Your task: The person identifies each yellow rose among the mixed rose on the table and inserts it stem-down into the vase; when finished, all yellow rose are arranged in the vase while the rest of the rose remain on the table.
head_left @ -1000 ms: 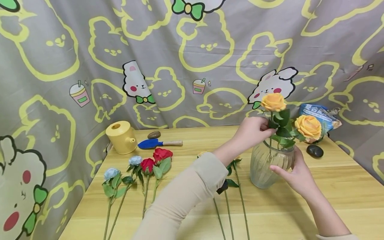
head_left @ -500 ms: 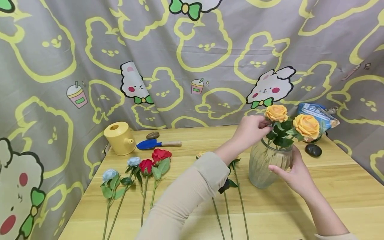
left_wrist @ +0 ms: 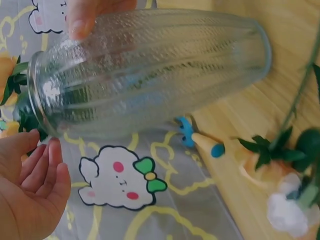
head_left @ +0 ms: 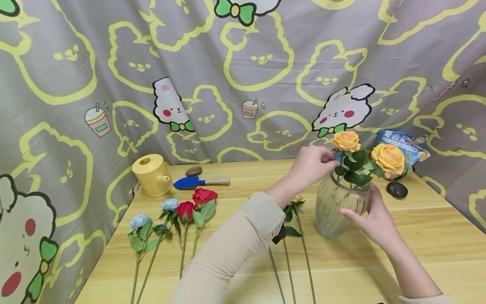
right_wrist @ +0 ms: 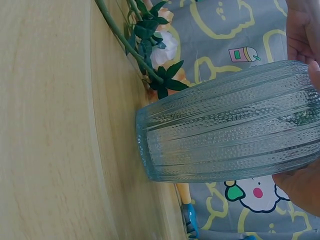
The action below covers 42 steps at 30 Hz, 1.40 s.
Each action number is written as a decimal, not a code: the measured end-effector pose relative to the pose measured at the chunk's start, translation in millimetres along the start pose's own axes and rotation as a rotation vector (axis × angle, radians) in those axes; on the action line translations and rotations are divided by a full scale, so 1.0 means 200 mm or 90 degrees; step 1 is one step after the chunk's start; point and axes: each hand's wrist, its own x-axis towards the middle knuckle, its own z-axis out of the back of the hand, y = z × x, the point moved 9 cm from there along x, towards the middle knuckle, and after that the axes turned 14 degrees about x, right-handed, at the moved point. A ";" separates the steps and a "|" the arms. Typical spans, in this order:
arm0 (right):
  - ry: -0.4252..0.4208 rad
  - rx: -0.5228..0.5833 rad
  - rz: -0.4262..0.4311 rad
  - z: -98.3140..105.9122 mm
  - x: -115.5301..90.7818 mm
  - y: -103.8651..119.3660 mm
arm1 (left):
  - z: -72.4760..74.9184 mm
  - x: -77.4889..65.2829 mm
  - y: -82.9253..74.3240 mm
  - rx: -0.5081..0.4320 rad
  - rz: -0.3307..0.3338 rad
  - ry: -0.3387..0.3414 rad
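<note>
Two yellow roses [head_left: 388, 158] with green leaves stand in a ribbed clear glass vase [head_left: 336, 209] on the right of the table. My right hand [head_left: 376, 221] grips the vase from its right side, thumb across the front. At the left of the rim is my left hand [head_left: 313, 162], close beside the leaves of the other rose [head_left: 346, 141]. In the left wrist view the fingers of my left hand [left_wrist: 37, 185] are loosely bent, with a gap between thumb and fingers. The rose stems show only dimly through the glass.
Several more flowers lie centrally, partly behind my left sleeve [head_left: 224, 257]. Red roses [head_left: 205, 196] and blue flowers [head_left: 139, 221] lie left. Behind are a yellow watering can [head_left: 152, 175], blue trowel [head_left: 190, 182], brown stone [head_left: 193, 171], black stone [head_left: 397, 190] and blue bag [head_left: 402, 143].
The left yellow rose has sunk lower into the vase. My left hand has let go of its stem and shifted slightly left. My right hand has stayed on the vase.
</note>
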 end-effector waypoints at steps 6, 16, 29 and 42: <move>0.001 0.002 -0.003 -0.01 0.00 0.00 | 0.03 -0.07 0.17 0.004 -0.002 0.028; 0.003 0.022 0.011 0.00 0.02 -0.01 | 0.05 -0.36 0.59 -0.068 0.074 0.124; 0.013 0.038 0.010 -0.01 0.04 -0.02 | -0.33 -0.79 0.88 -0.221 0.232 0.300; 0.014 0.052 0.007 -0.01 0.03 -0.01 | -0.54 -0.91 0.87 -0.239 0.314 0.357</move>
